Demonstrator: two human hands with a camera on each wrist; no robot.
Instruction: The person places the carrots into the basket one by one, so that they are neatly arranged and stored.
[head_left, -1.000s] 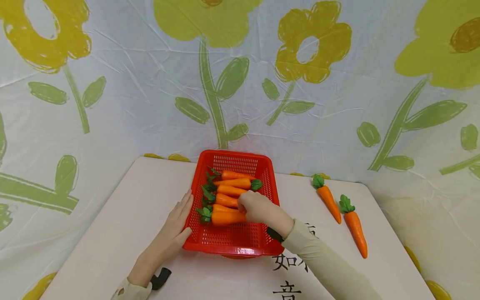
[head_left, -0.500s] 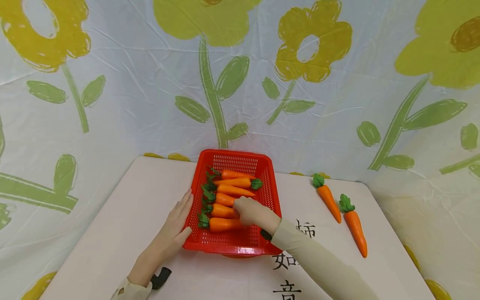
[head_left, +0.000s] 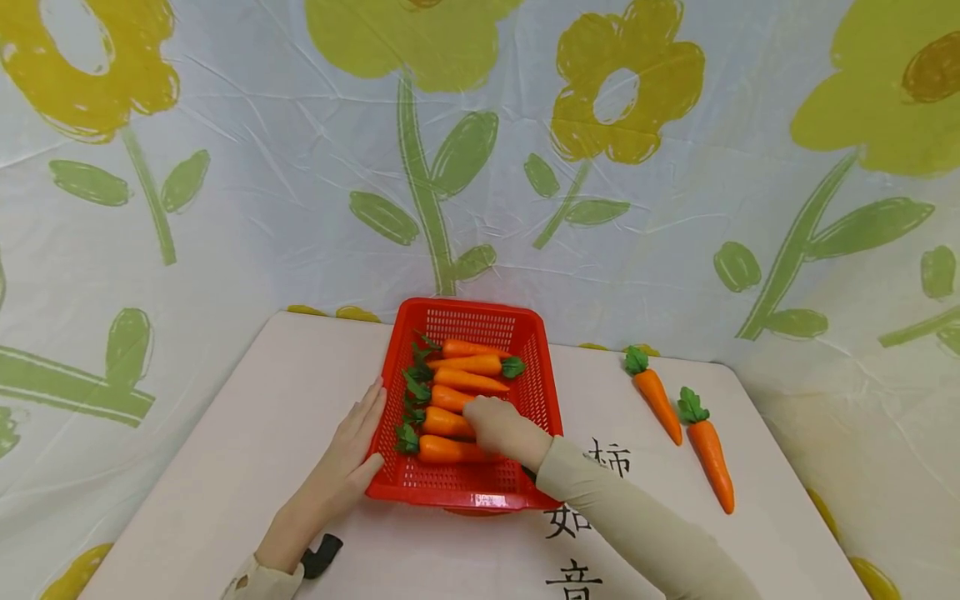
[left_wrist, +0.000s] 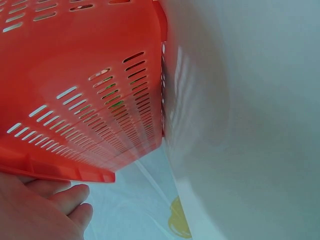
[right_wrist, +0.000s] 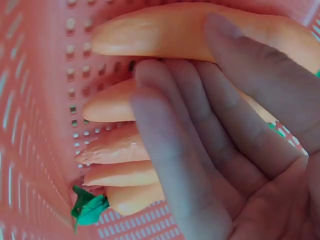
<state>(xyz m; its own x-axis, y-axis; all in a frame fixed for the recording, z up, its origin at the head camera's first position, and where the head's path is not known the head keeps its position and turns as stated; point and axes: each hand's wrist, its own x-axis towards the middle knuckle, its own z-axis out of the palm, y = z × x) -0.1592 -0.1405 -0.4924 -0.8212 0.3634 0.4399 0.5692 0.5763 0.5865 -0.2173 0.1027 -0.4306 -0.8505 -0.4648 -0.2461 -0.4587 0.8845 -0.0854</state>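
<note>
A red perforated basket (head_left: 465, 498) holds a row of orange carrots (head_left: 454, 451), most with green tops to the left and one with its top (head_left: 513, 367) to the right. My right hand (head_left: 504, 427) is inside, over the nearer carrots. In the right wrist view its thumb overlaps the nearest carrot (right_wrist: 150, 32); the other fingers lie loosely bent across the second carrot (right_wrist: 107, 105), gripping neither. My left hand (head_left: 351, 446) rests with straight fingers along the basket's left side. The left wrist view shows its fingers (left_wrist: 70, 200) below the rim (left_wrist: 75, 172).
Two more carrots, one farther back (head_left: 658, 407) and one nearer (head_left: 711, 467), lie on the pale table (head_left: 247, 433) right of the basket. Black characters (head_left: 573, 579) mark the tabletop. A flower-patterned cloth (head_left: 300, 208) hangs behind and beside it.
My right hand has shifted left in the basket, and the nearest carrot has moved slightly toward me and left. More of the second and third carrots shows. My left hand has stayed put.
</note>
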